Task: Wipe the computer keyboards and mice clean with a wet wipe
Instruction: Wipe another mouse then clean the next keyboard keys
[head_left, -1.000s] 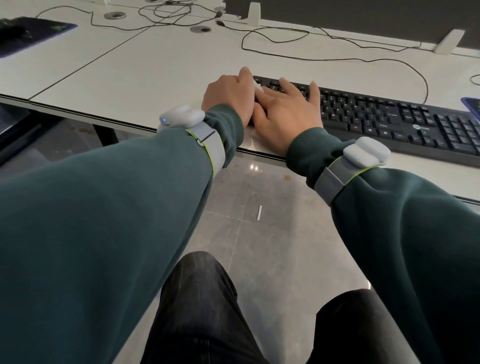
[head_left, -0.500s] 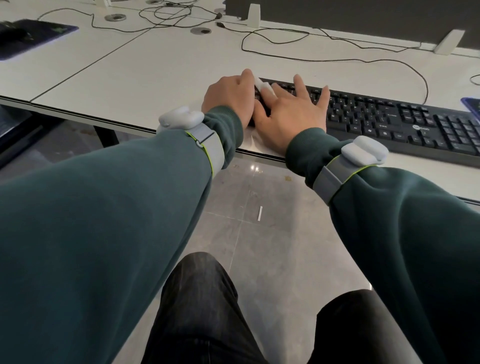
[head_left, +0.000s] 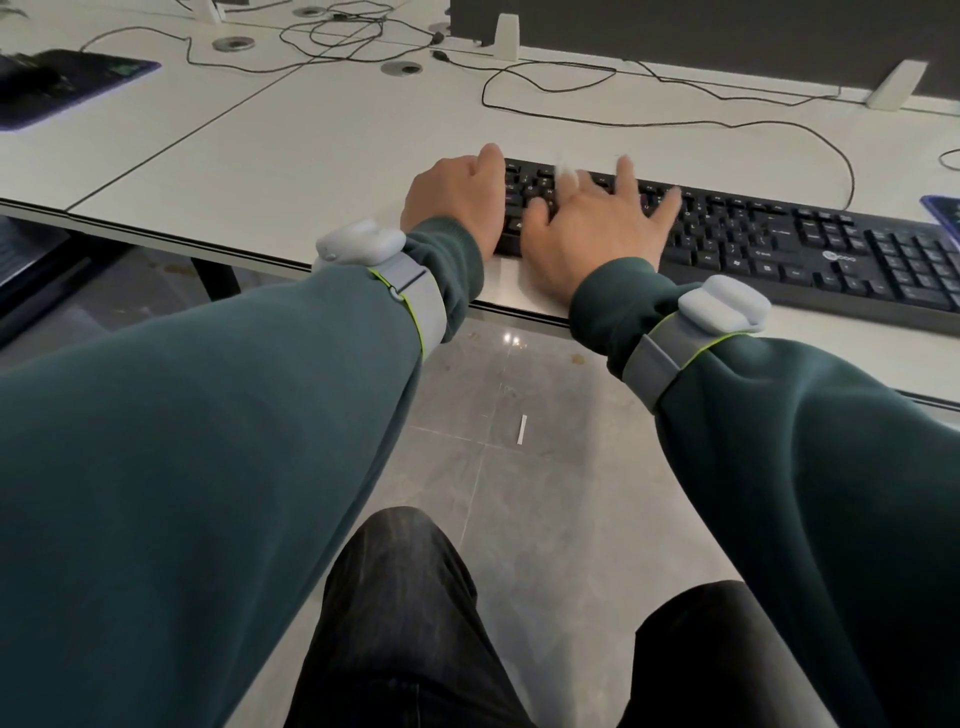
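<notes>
A black keyboard (head_left: 779, 249) lies along the front of the white desk (head_left: 311, 156). My left hand (head_left: 457, 202) is curled at the keyboard's left end and grips its edge, with the fingertips hidden. My right hand (head_left: 592, 234) lies flat on the left keys with its fingers spread. It presses a white wet wipe (head_left: 566, 174) onto them; the wipe shows only as a blurred scrap by the index finger. A dark mouse (head_left: 26, 78) sits at the far left.
The mouse rests on a dark purple-edged mouse pad (head_left: 78, 83). Black cables (head_left: 571, 78) loop over the desk behind the keyboard, in front of a dark partition (head_left: 727, 31). A purple-edged object (head_left: 943, 213) pokes in at the right. My knees are below the desk edge.
My right hand has slid to the right along the keys and spread its fingers, which uncovers the leftmost keys. My left hand has stayed at the keyboard's left end.
</notes>
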